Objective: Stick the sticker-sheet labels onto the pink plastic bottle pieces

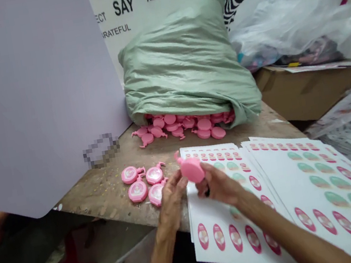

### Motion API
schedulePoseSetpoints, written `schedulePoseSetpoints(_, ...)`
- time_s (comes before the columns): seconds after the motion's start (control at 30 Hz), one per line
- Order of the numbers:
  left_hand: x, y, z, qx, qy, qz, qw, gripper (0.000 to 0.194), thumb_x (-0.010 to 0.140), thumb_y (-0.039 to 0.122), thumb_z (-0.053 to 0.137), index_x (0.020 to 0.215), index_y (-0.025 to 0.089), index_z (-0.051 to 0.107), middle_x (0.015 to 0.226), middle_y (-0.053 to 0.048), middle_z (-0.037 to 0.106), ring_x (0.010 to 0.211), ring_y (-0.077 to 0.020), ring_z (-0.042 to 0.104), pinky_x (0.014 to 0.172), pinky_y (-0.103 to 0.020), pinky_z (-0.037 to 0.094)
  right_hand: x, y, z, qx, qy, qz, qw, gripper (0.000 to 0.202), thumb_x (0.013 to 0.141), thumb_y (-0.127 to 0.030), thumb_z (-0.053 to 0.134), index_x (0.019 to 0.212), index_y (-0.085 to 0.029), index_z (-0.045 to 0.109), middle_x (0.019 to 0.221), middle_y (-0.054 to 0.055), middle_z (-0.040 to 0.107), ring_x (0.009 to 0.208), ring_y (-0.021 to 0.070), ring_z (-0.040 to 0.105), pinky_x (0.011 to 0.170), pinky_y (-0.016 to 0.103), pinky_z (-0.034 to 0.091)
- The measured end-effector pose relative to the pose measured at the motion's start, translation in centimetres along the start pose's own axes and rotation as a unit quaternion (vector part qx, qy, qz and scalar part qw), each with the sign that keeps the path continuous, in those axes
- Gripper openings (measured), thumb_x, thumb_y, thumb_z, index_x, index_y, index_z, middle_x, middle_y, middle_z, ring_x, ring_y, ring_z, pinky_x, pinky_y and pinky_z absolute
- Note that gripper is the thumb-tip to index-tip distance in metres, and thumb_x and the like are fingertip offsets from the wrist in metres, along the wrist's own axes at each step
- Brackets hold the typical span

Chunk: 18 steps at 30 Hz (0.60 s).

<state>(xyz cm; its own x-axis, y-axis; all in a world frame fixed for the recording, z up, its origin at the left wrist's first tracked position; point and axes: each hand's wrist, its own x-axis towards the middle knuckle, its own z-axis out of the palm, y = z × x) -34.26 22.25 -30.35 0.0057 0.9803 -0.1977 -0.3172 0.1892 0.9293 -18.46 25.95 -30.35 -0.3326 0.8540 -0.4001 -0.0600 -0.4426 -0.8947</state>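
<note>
Between my two hands, above the front sheets, is a round pink plastic piece [192, 170] with a small hooked arm at its upper left. My left hand [173, 196] has its fingertips closed on the piece's left edge. My right hand [219, 183] grips it from the right, its fingers partly hidden. Left of my hands lie several pink pieces with round printed labels [137, 191], one partly covered by my left hand. Under my right hand is a stack of sticker sheets [213, 201] with pink oval and green stickers.
A green cloth sack [180, 59] spills plain pink pieces [175, 127] onto the wooden table [111, 190]. To the right lies a second sheet stack [276, 177], with a cardboard box [309, 90] and plastic bags [287, 20] behind. A pale panel [29, 92] stands at left.
</note>
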Motion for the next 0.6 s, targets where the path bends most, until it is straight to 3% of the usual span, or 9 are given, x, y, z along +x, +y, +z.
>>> schedulePoseSetpoints(0.07, -0.9, -1.0, 1.7, -0.126, -0.073, -0.077, 0.986, 0.047, 0.076, 0.046, 0.066, 0.108, 0.011, 0.065, 0.089, -0.011, 0.069, 0.083, -0.0210, 0.065, 0.076, -0.031, 0.050, -3.3, 2.1, 1.8, 0.137, -0.063, 0.060, 0.987, 0.055, 0.073, -0.074, 0.049, 0.067, -0.020, 0.047, 0.056, -0.005, 0.036, 0.052, 0.0096, 0.036, 0.057, 0.027, 0.039)
schedulePoseSetpoints(0.1, -1.4, -1.4, 2.1, -0.162, -0.080, -0.093, 0.979, 0.046, 0.076, 0.044, 0.067, 0.106, 0.009, 0.065, 0.088, -0.012, 0.070, 0.083, -0.0215, 0.065, 0.075, -0.031, 0.051, -4.5, 2.8, 2.0, 0.133, -0.068, 0.065, 0.987, 0.054, 0.074, -0.073, 0.050, 0.067, -0.020, 0.048, 0.056, -0.005, 0.036, 0.052, 0.0093, 0.034, 0.056, 0.026, 0.037)
schedulePoseSetpoints(0.2, -2.1, -1.6, 1.8, -0.189, -0.013, -0.082, 0.978, 0.036, 0.075, 0.034, 0.070, 0.100, 0.009, 0.063, 0.090, -0.013, 0.070, 0.081, -0.0216, 0.068, 0.077, -0.032, 0.053, -6.0, 3.1, 0.3, -0.084, 0.010, -0.021, 0.996, 0.046, 0.081, -0.064, 0.051, 0.069, -0.019, 0.052, 0.062, -0.002, 0.046, 0.058, 0.0121, 0.040, 0.059, 0.027, 0.033)
schedulePoseSetpoints(0.3, -1.2, -1.2, 1.0, -0.115, 0.039, -0.070, 0.990, 0.037, 0.074, 0.031, 0.071, 0.102, 0.011, 0.058, 0.094, -0.013, 0.069, 0.070, -0.0197, 0.068, 0.068, -0.033, 0.056, -4.4, 1.9, -2.8, -0.300, 0.156, -0.128, 0.932, 0.035, 0.089, -0.052, 0.043, 0.080, -0.021, 0.057, 0.075, 0.002, 0.059, 0.070, 0.0172, 0.050, 0.066, 0.030, 0.034)
schedulePoseSetpoints(0.37, 0.0, -1.4, 0.8, -0.049, 0.047, -0.078, 0.995, 0.042, 0.072, 0.032, 0.072, 0.106, 0.012, 0.056, 0.096, -0.012, 0.067, 0.064, -0.0175, 0.067, 0.057, -0.030, 0.057, -2.4, 1.5, -4.0, -0.392, 0.214, -0.166, 0.879, 0.027, 0.091, -0.043, 0.041, 0.085, -0.021, 0.056, 0.079, 0.002, 0.063, 0.071, 0.0179, 0.052, 0.068, 0.030, 0.034)
schedulePoseSetpoints(0.5, 2.1, -2.8, 1.1, 0.026, 0.052, -0.069, 0.996, 0.048, 0.068, 0.034, 0.075, 0.108, 0.014, 0.058, 0.093, -0.007, 0.063, 0.062, -0.0133, 0.063, 0.050, -0.025, 0.055, 1.2, 2.7, -4.4, -0.537, 0.241, -0.215, 0.780, 0.013, 0.087, -0.031, 0.049, 0.084, -0.020, 0.057, 0.082, 0.004, 0.067, 0.078, 0.0203, 0.054, 0.071, 0.032, 0.030)
schedulePoseSetpoints(0.6, 2.8, -4.0, 1.0, 0.042, 0.024, -0.057, 0.997, 0.044, 0.070, 0.039, 0.073, 0.104, 0.014, 0.062, 0.092, -0.006, 0.062, 0.063, -0.0115, 0.061, 0.051, -0.023, 0.055, 2.2, 4.2, -4.4, -0.560, 0.244, -0.221, 0.761, 0.012, 0.087, -0.028, 0.050, 0.082, -0.019, 0.057, 0.082, 0.005, 0.067, 0.081, 0.0211, 0.053, 0.072, 0.032, 0.028)
